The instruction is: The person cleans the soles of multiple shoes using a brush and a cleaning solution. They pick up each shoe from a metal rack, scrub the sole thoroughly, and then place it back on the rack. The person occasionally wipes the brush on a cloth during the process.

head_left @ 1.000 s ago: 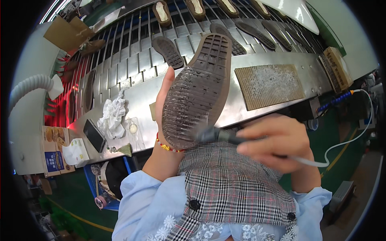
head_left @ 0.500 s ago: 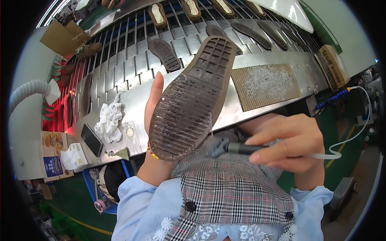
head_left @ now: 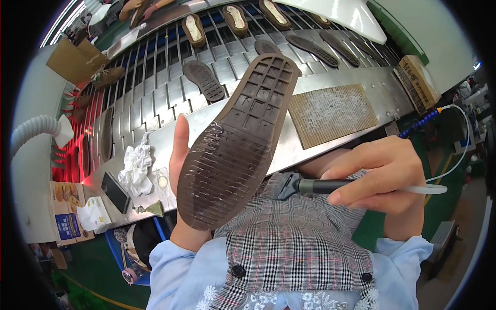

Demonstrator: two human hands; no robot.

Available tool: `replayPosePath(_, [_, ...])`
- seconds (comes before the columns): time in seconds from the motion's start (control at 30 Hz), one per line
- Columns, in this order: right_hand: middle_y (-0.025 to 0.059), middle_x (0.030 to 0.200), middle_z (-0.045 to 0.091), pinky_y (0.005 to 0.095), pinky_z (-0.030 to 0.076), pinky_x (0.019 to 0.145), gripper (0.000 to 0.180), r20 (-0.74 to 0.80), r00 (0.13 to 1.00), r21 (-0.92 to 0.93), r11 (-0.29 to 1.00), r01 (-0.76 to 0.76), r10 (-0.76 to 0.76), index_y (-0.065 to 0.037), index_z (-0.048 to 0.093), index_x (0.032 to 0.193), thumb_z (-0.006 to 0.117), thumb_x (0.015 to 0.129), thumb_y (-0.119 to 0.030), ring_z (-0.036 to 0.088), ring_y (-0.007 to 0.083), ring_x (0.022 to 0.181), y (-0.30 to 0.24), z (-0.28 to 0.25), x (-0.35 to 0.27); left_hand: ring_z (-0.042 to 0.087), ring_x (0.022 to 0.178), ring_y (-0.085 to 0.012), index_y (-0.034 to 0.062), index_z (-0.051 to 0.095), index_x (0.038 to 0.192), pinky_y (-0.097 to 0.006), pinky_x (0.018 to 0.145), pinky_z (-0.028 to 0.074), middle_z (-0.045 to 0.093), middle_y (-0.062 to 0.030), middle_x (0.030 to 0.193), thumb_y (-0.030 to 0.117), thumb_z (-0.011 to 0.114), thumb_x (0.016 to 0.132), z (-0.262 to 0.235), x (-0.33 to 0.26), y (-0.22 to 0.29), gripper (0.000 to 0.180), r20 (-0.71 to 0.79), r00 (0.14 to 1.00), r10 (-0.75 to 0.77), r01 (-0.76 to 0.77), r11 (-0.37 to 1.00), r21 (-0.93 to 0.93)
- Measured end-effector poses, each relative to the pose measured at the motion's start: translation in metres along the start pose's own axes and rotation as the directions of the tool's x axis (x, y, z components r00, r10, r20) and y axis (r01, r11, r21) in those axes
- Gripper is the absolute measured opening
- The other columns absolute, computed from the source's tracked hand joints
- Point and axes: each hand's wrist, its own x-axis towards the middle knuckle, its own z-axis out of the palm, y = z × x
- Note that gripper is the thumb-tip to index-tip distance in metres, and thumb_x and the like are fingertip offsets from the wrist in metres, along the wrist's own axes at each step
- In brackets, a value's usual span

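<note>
A dark brown shoe sole [head_left: 230, 160] is tilted up in front of me, its grid-patterned heel pointing away and its ribbed forepart toward me. Wet-looking whitish streaks cover much of the forepart. My left hand [head_left: 180, 147] supports it from underneath, thumb up along the left edge and the other fingers hidden behind. In my right hand [head_left: 385, 178], the fingers close round the black handle of a brush [head_left: 318, 186] with a grey head and a white tube running from its rear end. The brush head hangs just right of the sole's forepart, apart from it.
Behind the metal ledge, a slatted conveyor carries several soles [head_left: 204, 81] and shoe uppers [head_left: 194, 30]. On the ledge lie a ribbed cardboard sheet [head_left: 333, 116], crumpled tissue [head_left: 136, 165] and a phone [head_left: 115, 192]. A white hose [head_left: 39, 125] stands left. Another person's hands [head_left: 147, 10] show far off.
The sole has come slightly down and left, and its streaks look thinner. The brush, blurred before, now shows sharply, a little farther right. Another person's hands have come into view at the top.
</note>
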Motion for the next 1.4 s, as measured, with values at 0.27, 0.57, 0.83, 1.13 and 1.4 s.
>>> replayPosePath(0.27, [0.0156, 0.093, 0.071, 0.0269, 0.052, 0.059, 0.020, -0.064, 0.995, -0.007, 0.997, -0.080, 0.080, -0.003, 0.076, 0.093, 0.076, 0.074, -0.007, 0.069, 0.0206, 0.069, 0.006, -0.007, -0.004, 0.053, 0.122, -0.0475, -0.0055, 0.038, 0.144, -0.057, 0.102, 0.045, 0.048, -0.0322, 0.138, 0.063, 0.031, 0.098, 0.028, 0.005, -0.022, 0.083, -0.254, 0.958, 0.135, -0.126, 0.991, 0.050])
replayPosePath(0.57, [0.0236, 0.092, 0.069, 0.0307, 0.055, 0.065, 0.020, -0.218, 0.969, 0.282, 0.958, -0.049, 0.114, 0.003, 0.074, 0.094, 0.068, 0.085, -0.014, 0.071, 0.0275, 0.074, 0.014, -0.024, -0.022, 0.042, 0.135, -0.0396, 0.0041, 0.037, 0.147, -0.050, 0.102, 0.042, 0.041, -0.0225, 0.147, 0.050, 0.045, 0.095, 0.005, -0.018, -0.005, 0.070, -0.290, 0.931, 0.222, -0.051, 0.865, 0.498])
replayPosePath(0.83, [0.0299, 0.110, 0.064, 0.0382, 0.057, 0.085, 0.039, -0.551, 0.671, 0.751, 0.645, 0.140, 0.497, 0.009, 0.051, 0.128, 0.054, 0.098, -0.015, 0.070, 0.0312, 0.094, 0.040, 0.018, -0.054, 0.042, 0.132, -0.0376, 0.0121, 0.042, 0.144, -0.041, 0.093, 0.051, 0.043, -0.0155, 0.147, 0.032, 0.051, 0.098, -0.024, -0.036, 0.046, 0.051, -0.033, 0.971, 0.236, -0.162, 0.756, 0.634])
replayPosePath(1.13, [0.0234, 0.091, 0.070, 0.0337, 0.059, 0.071, 0.029, -0.271, 0.623, 0.960, 0.252, 0.121, 0.734, 0.007, 0.060, 0.113, 0.051, 0.097, -0.014, 0.071, 0.0259, 0.075, 0.054, 0.080, -0.026, 0.059, 0.104, -0.0212, 0.0054, 0.049, 0.134, -0.039, 0.086, 0.054, 0.047, -0.0179, 0.142, 0.029, 0.037, 0.104, -0.067, -0.002, 0.047, 0.041, -0.055, 0.790, 0.611, -0.455, 0.643, 0.616])
replayPosePath(1.4, [0.0121, 0.084, 0.071, 0.0237, 0.054, 0.066, 0.021, -0.512, 0.667, 0.411, 0.836, -0.363, 0.541, 0.004, 0.067, 0.105, 0.069, 0.086, -0.005, 0.070, 0.0176, 0.071, 0.001, 0.115, 0.033, 0.065, 0.106, -0.0259, 0.0036, 0.034, 0.147, -0.032, 0.076, 0.061, 0.042, -0.0194, 0.147, 0.032, 0.035, 0.105, -0.049, 0.006, -0.011, 0.051, -0.141, 0.801, 0.582, -0.307, 0.600, 0.738])
